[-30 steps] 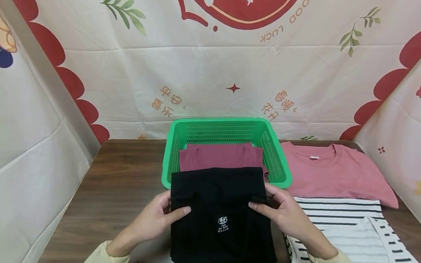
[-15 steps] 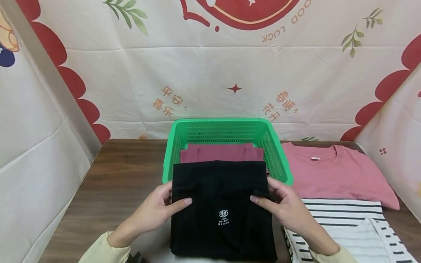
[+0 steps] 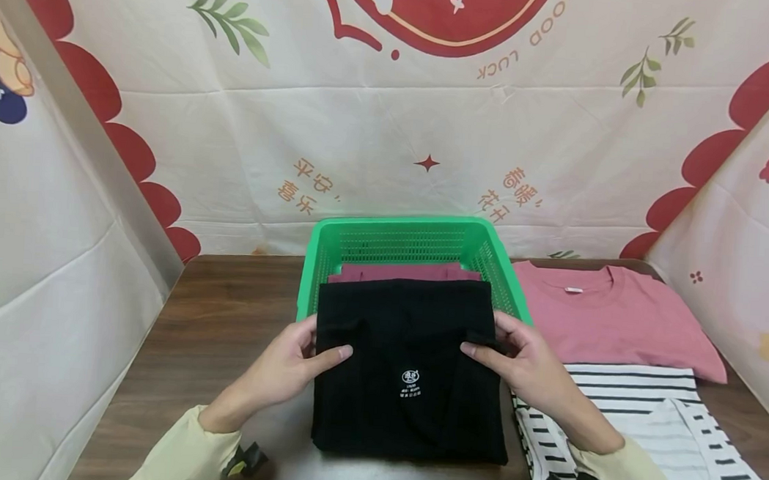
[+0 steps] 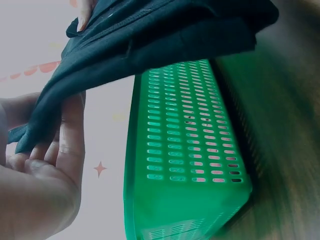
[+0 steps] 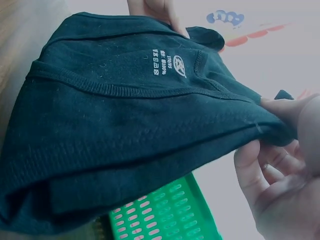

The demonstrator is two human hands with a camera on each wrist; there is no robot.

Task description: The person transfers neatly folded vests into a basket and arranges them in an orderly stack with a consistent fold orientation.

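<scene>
A folded black T-shirt (image 3: 407, 417) with a small white neck print spans the space between my two hands. My left hand (image 3: 287, 362) pinches its left edge, thumb on top and fingers beneath. On the opposite edge my right hand (image 3: 529, 363) grips it the same way. The shirt's far end overlaps the front of a green plastic basket (image 3: 309, 279) in the head view. Under it, the left wrist view shows the basket's slotted wall (image 4: 175, 145), with the shirt raised over the rim. Inside the basket lies a folded dark pink garment (image 3: 402, 271), mostly hidden by the shirt.
Right of the basket, a pink T-shirt (image 3: 617, 320) lies on the wooden table (image 3: 221, 318). A black-and-white striped shirt (image 3: 650, 432) is spread in front of it, partly under my right forearm. Printed cloth (image 3: 398, 123) hangs behind the table and along both sides.
Both hands have moved forward with the black T-shirt, which now covers more of the basket's front and of the dark pink garment. The grip stays the same.
</scene>
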